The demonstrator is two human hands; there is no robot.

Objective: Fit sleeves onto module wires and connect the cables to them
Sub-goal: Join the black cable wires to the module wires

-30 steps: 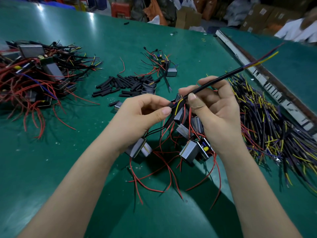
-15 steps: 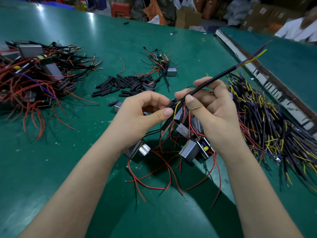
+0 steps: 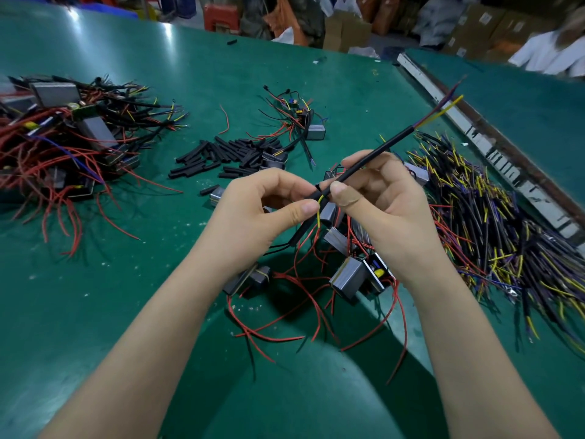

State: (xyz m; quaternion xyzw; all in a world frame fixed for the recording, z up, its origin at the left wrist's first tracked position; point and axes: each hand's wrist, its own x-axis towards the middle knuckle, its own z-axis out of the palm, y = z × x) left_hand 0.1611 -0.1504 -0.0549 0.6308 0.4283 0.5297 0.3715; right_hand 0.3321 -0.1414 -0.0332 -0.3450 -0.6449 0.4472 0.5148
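Bright overhead light glares on the green table [image 3: 133, 49] top left, forearms cast shadows, and wide-angle edges blur

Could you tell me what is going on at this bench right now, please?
A person is joining wires by hand above a green table. The right hand grips a black cable whose far end shows yellow and purple wires. The left hand pinches a thin yellow wire where it meets the cable's near end. Below the hands lie grey modules with red wires. Loose black sleeves wait further back, a heap of cut cables to the right.
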